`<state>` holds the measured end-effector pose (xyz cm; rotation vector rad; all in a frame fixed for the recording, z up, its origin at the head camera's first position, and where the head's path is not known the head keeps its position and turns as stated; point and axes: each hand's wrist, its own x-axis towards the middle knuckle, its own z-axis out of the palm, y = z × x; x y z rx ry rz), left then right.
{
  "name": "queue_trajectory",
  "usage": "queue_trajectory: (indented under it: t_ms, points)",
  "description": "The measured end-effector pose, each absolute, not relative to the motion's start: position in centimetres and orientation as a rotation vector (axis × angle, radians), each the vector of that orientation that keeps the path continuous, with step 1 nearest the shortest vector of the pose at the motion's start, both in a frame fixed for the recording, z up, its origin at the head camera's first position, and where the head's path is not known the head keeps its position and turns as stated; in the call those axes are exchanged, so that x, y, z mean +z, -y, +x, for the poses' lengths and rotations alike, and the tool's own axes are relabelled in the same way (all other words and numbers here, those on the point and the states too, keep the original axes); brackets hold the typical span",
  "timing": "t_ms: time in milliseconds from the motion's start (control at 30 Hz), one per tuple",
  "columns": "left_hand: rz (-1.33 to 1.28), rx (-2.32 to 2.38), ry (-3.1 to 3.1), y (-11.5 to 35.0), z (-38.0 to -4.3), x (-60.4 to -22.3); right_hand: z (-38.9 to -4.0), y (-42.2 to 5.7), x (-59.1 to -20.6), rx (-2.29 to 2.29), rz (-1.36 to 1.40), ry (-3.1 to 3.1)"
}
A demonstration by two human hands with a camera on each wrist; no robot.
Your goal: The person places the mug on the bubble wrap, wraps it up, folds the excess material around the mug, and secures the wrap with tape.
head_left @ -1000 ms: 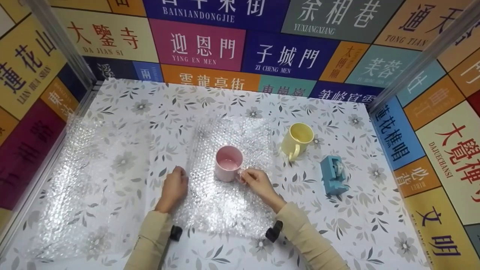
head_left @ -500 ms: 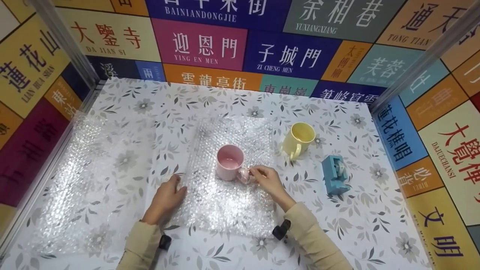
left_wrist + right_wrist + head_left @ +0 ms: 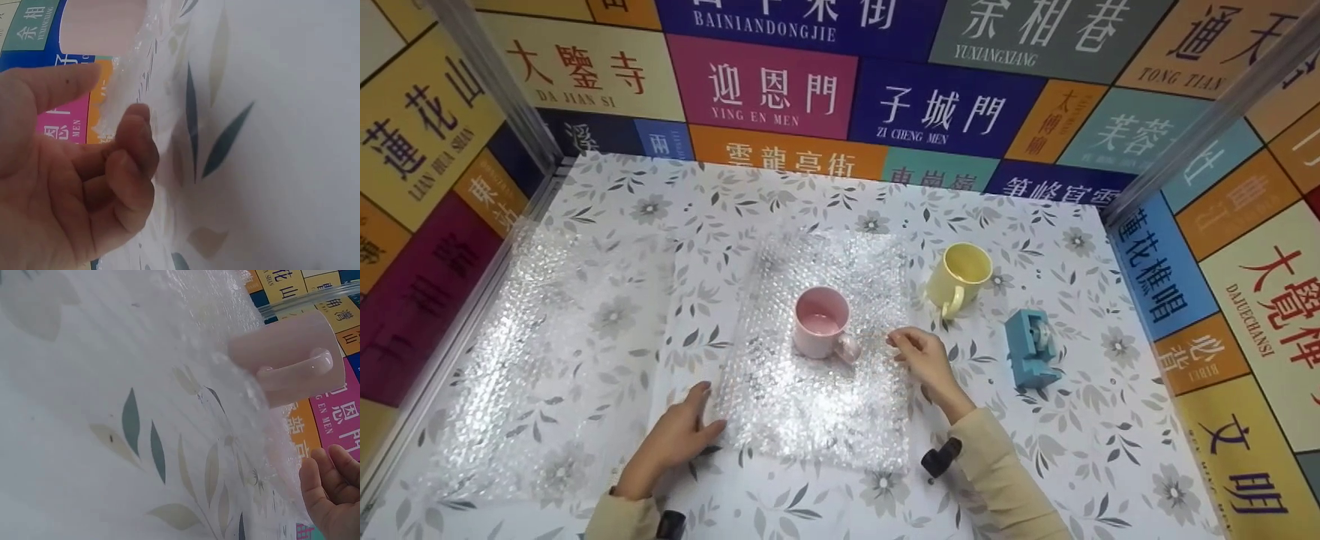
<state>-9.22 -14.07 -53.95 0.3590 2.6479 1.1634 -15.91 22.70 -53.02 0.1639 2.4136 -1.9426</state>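
A pink mug [image 3: 819, 322] stands upright on a sheet of bubble wrap [image 3: 810, 420], its handle turned toward my right hand. My right hand [image 3: 928, 365] is just right of that handle, apart from it, with loosely bent fingers and nothing in them. At the sheet's lower left edge is my left hand [image 3: 669, 439], thumb spread from the loosely curled fingers, holding nothing. In the left wrist view the left hand [image 3: 84, 169] shows an empty palm. The right wrist view has the mug [image 3: 287, 360] on the wrap, with the right hand's fingertips at the lower right.
Another bubble wrap sheet [image 3: 510, 375] lies flat on the left of the flower-patterned table [image 3: 720, 195]. To the right stand a yellow mug [image 3: 956, 281] and a blue tape dispenser [image 3: 1030, 349]. Printed panels [image 3: 780, 90] wall in the back and sides.
My right hand has let go of the pink mug's handle and drawn back to the right. My left hand has moved down and left, its thumb opening out. The mug stays put.
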Motion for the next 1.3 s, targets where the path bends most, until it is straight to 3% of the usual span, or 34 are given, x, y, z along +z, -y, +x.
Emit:
queue_trajectory:
  t_ms: [500, 767, 1300]
  points:
    - [0.557, 1.506, -2.476, 13.4, -9.9, -52.2, -15.8, -24.0, -53.4, -1.945, 0.295, -2.414]
    - [0.693, 1.776, -2.444, 11.5, -10.5, -48.3, -15.7, -24.8, -53.6, -1.954, 0.383, -2.447]
    - [0.440, 2.080, -2.229, 7.7, -13.4, -44.1, -15.3, -26.0, -54.1, -1.829, 0.498, -2.427]
